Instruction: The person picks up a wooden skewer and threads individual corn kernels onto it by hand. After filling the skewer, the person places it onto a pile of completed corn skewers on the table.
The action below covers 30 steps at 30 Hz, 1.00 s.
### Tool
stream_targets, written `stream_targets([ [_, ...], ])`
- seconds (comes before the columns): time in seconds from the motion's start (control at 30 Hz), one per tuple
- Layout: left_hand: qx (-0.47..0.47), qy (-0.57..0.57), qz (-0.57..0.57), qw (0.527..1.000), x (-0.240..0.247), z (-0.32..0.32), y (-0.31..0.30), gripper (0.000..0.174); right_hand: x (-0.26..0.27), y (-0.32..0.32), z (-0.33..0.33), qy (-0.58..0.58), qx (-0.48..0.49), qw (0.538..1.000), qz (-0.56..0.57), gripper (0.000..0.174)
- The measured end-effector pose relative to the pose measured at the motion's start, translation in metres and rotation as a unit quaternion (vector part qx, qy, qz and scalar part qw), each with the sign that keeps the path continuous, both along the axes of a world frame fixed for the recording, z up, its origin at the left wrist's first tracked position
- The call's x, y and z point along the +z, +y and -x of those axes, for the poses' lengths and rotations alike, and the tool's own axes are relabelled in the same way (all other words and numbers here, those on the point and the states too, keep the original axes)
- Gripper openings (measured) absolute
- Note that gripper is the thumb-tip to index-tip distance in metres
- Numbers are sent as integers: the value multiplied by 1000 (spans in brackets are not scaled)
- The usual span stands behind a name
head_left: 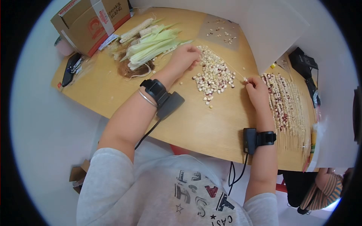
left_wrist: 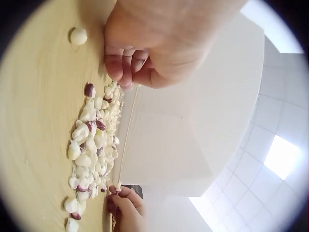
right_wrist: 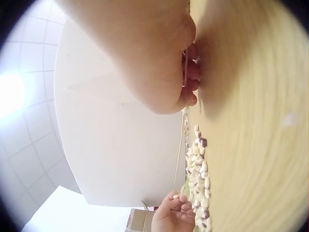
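My right hand (head_left: 257,92) grips a thin skewer (head_left: 230,64) near one end, with a pale corn kernel threaded on it beside the fingertips. The skewer slants up and left over a heap of loose corn kernels (head_left: 215,73), white mixed with dark red. At its far end is my left hand (head_left: 184,58), fingers curled in toward the thumb. In the right wrist view this left hand (right_wrist: 173,215) pinches a small pale kernel (right_wrist: 176,196) between thumb and fingertips. The left wrist view shows the skewer's tip (left_wrist: 137,88) right by the left thumb.
Rows of kernel-filled skewers (head_left: 283,100) lie at the right. Corn cobs with green husks (head_left: 152,47) lie at the back left, near a cardboard box (head_left: 94,24). A clear sheet (head_left: 218,32) with scattered kernels lies at the back. White panels (head_left: 271,30) border the table.
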<state>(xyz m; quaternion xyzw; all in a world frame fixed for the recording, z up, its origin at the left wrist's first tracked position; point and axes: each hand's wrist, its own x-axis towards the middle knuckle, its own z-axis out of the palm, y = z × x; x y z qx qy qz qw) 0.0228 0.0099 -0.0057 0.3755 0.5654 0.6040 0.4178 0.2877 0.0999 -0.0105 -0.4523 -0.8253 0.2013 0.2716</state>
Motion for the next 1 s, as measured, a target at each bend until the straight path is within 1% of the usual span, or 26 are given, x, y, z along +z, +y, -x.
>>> stream_targets([
  [0.03, -10, 27, 2, 1000, 1, 0, -2, 11, 0, -3, 1, 1, -1, 1000, 6, 20],
  [0.07, -13, 27, 5, 1000, 2, 0, -3, 11, 2, -3, 1, -1, -6, 1000, 8, 20],
  [0.13, -59, 83, 14, 995, 6, -2, -1, 16, 7, -1, -2, -7, -12, 1000, 3, 20],
  [0.17, -57, 81, 12, 995, 7, -5, -1, 16, 9, -1, -3, -15, -10, 1000, 2, 21],
  [0.23, -76, 127, -26, 989, 9, -7, -5, 18, 8, -3, 1, -25, -1, 1000, 4, 22],
  [0.27, -76, 130, -22, 988, 6, -5, -6, 18, 5, -1, 2, -22, 0, 1000, 8, 22],
  [0.33, -13, 273, -73, 959, -1, -3, -2, 19, -4, 5, -2, -13, -7, 1000, 7, 23],
  [0.37, -18, 272, -74, 959, 1, -1, 0, 19, -6, 6, -3, -14, -12, 1000, 7, 23],
  [0.43, -64, 327, -3, 943, 4, 9, -4, 16, -9, 10, -5, 6, 8, 1000, -6, 22],
  [0.47, -88, 365, 21, 927, 18, 10, -13, 18, -7, 9, -5, 2, 11, 1000, -5, 22],
  [0.5, -84, 363, 26, 928, 21, 14, -17, 18, -2, 7, -4, -10, 8, 1000, 5, 22],
  [0.57, -129, 432, 136, 882, 29, 23, -22, 21, -1, 3, 0, -20, 7, 1000, 20, 22],
  [0.6, -130, 432, 140, 881, 34, 24, -26, 21, -1, 3, 0, -15, 5, 1000, 17, 22],
  [0.67, -141, 393, 244, 875, 44, 24, -32, 22, -2, 5, -2, -9, 8, 1000, 15, 21],
  [0.7, -143, 393, 243, 875, 45, 24, -33, 22, -2, 5, -2, -10, 6, 1000, 15, 21],
  [0.77, -259, 305, 256, 880, 45, 26, -36, 25, -3, 5, -2, -16, 15, 1000, -10, 20],
  [0.8, -258, 305, 256, 880, 41, 27, -35, 25, -2, 4, -2, -16, 16, 1000, -11, 20],
  [0.87, -342, 264, 174, 885, 31, 30, -32, 21, 1, 2, -1, -12, 13, 1000, 9, 19],
  [0.9, -340, 264, 174, 886, 29, 30, -32, 21, 2, 1, 0, -12, 15, 1000, 8, 19],
  [0.97, -334, 381, 163, 846, 27, 26, -31, 13, 3, 0, 0, -17, 7, 1000, 17, 19],
  [1.0, -333, 380, 164, 847, 27, 26, -33, 13, 2, 0, 0, -18, 8, 1000, 18, 19],
])
